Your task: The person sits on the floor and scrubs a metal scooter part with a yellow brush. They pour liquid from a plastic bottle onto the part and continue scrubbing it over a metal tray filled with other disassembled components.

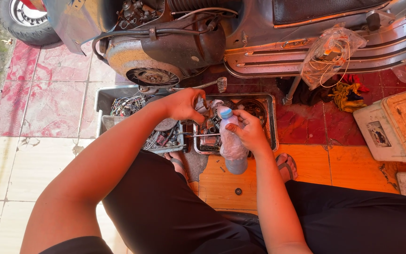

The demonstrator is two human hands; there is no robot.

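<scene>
The person wears black clothing: black shorts or trousers cover both legs across the near part of the view, and the edge of a black top shows at the near left. Both arms are bare, with no sleeves, watch or gloves. The feet, near the metal trays, wear open sandals with grey straps.

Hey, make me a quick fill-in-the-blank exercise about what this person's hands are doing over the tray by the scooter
1. The right hand grips a crumpled plastic bottle with a ____ cap.
2. The left hand holds a small part above the metal ____, which is full of engine pieces.
3. A clear plastic ____ of wires hangs from the scooter.
4. The person's feet wear ____.

Missing words: blue; tray; bag; sandals
</scene>
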